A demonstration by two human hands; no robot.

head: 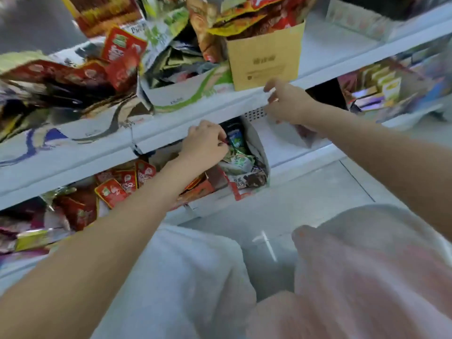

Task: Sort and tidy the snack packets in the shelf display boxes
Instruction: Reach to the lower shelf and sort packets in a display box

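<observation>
Snack packets, lower shelf, far left: red packets (115, 189) lying loose and overlapping in their display box, some tipped on edge. Upper shelf above them: a heap of red and dark packets (73, 77) spilling over a white box front, blurred, brands unreadable.

Centre, upper shelf: a white and green display box (186, 94) crammed with crumpled packets, none upright.

Centre, lower shelf: my left hand (205, 143) reaches under the upper shelf's edge (151, 133) into a white display box (259, 152). Its fingers are curled, pinching what looks like the corner of a green packet (238, 157); the exact contact is blurred. A blue and dark packet (234, 138) stands just behind, a brown one (249, 181) lies nearer the front of the same box.

Right of centre, upper shelf: a yellow cardboard box (266, 62), red and yellow packets mounded above its rim. My right hand (286, 104) is at the shelf edge just below it, fingers bent; whether it grips the edge, something pale beneath it, or nothing, I cannot tell.

Far right: more stock on the shelves, too blurred to list.

Step in hand, by my reckoning: sorting the mixed box on the lower shelf. Next move calls for lifting the pinched packet free without dragging its neighbours, then placing it with its own kind.
</observation>
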